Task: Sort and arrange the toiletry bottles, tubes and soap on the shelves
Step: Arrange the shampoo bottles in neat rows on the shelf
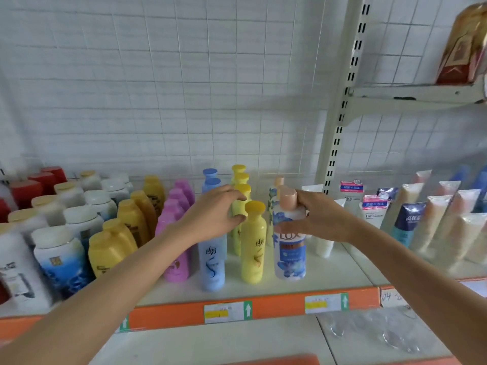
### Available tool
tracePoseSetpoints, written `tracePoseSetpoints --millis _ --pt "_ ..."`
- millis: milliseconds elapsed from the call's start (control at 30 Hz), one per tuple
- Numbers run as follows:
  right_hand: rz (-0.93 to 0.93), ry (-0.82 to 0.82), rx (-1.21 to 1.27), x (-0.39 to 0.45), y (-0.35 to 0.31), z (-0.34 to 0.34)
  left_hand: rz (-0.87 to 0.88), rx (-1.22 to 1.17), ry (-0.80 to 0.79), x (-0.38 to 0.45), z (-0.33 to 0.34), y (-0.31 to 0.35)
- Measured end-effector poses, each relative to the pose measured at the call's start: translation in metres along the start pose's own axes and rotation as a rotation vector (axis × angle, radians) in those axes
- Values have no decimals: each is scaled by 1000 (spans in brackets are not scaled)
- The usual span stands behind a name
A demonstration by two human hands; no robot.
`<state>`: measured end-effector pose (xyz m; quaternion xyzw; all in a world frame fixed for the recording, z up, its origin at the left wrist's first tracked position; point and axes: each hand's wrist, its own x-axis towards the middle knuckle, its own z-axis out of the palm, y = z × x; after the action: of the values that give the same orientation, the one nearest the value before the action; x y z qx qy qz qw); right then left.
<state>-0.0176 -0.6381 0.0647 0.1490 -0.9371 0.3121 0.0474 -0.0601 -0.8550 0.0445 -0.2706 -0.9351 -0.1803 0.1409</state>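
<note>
My right hand grips the neck of a white Lux bottle with a pink cap and blue flowers, standing at the front of the shelf. My left hand reaches over the blue bottles, its fingers curled round a yellow bottle in the second place of the yellow row. The front yellow bottle stands just right of that hand. Rows of pink, amber and white bottles fill the left of the shelf.
Tubes of facial wash and several cream tubes lie on the right section. A slotted upright post splits the two sections. Orange price rail edges the shelf. A higher shelf holds a red-gold pack.
</note>
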Motion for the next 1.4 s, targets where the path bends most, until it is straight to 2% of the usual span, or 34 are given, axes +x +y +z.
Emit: tracePoseSetpoints --millis 133,467,667,1000,1333,1400 --pt "38 24 22 6 29 -2 -24 -2 -24 -1 9 -1" --pt "143 -11 131 25 88 38 -20 -76 130 8 17 21" --pt "126 -19 162 39 93 44 -58 -187 181 11 25 20" --pt "107 2 186 38 97 46 -73 -154 211 9 29 25" --pt "108 -91 11 49 91 34 -109 -88 227 0 29 31" --pt "65 -63 -23 52 81 22 -121 -51 231 -6 24 27"
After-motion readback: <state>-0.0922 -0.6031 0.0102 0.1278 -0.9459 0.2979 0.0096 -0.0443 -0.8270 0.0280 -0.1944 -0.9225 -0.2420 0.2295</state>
